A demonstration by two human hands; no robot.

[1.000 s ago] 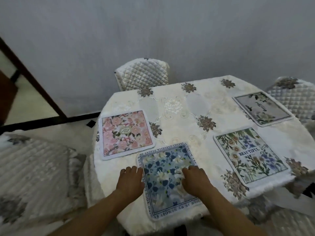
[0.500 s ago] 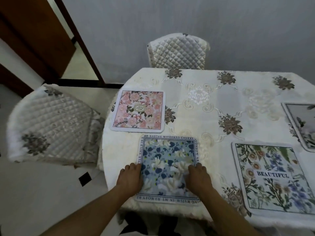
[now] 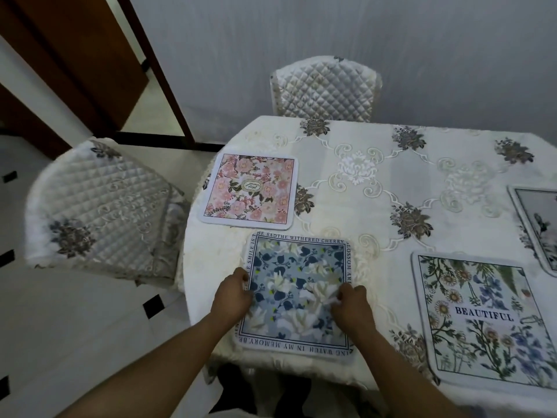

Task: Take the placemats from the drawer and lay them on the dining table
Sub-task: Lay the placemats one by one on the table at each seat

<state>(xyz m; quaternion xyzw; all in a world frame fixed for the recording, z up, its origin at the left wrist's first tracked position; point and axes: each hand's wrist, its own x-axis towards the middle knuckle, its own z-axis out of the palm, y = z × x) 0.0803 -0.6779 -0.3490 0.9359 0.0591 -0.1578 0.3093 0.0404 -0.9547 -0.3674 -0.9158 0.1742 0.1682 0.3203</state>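
Note:
A blue floral placemat (image 3: pixel 297 285) with a text border lies flat at the near edge of the dining table (image 3: pixel 376 182). My left hand (image 3: pixel 232 294) curls its fingers over the mat's left edge. My right hand (image 3: pixel 352 306) has its fingers bunched on the mat near its right edge. A pink floral placemat (image 3: pixel 250 191) lies just beyond it to the left. A green and blue placemat reading BEAUTIFUL (image 3: pixel 482 321) lies to the right. A grey placemat (image 3: pixel 539 224) is cut off by the right border. No drawer is in view.
The table wears a cream embroidered cloth with brown flowers. One quilted chair (image 3: pixel 99 206) stands at the left and another (image 3: pixel 325 86) at the far side against the grey wall. A brown door (image 3: pixel 75 55) and its dark frame are at the upper left.
My view has swung left and down, so the right-hand mats slid toward the frame edge. Both hands went from lying flat on the blue placemat to curled fingers at its sides.

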